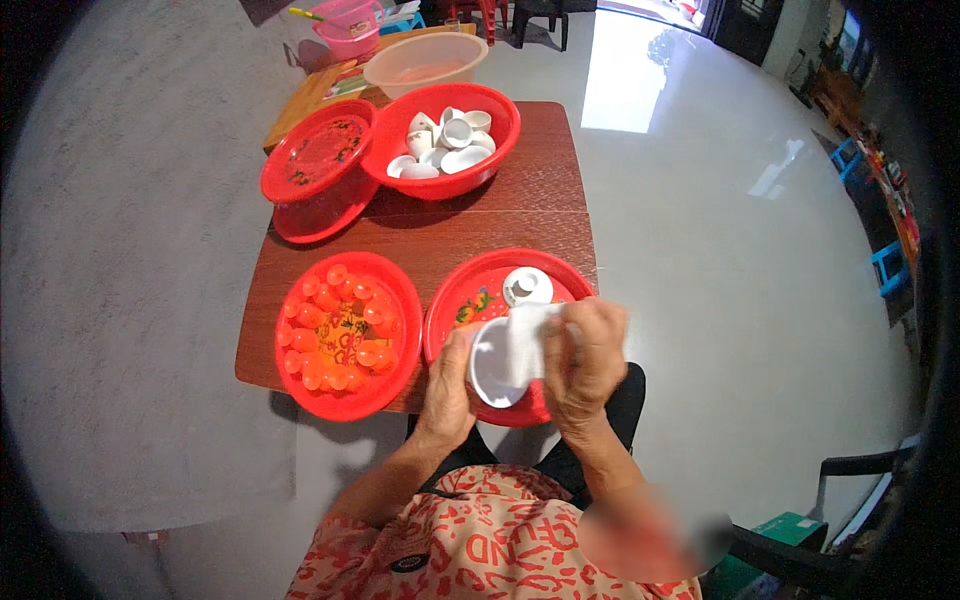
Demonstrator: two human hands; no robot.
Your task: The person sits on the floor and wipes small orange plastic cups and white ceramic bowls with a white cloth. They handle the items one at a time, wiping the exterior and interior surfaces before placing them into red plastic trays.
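Holding a white plastic cup [505,355] between them, both hands sit at the near edge of the brown surface [540,215], over a red bowl [455,305]. The left hand [447,385] has its fingers curled about the cup's rim on the left; the right hand [585,355] has its fingers closed round the cup's right side. A second white piece [527,286] lies in the same bowl, just beyond the cup. Left of it, another red bowl [300,385] is full of small orange-red pieces [340,325]. Farther off, a red basin [500,140] holds a heap of white cups [445,140], with a red lidded bowl [315,165] touching its left side. Beyond these stands a pale beige basin [425,60], and a pink tub [350,25] farthest away.
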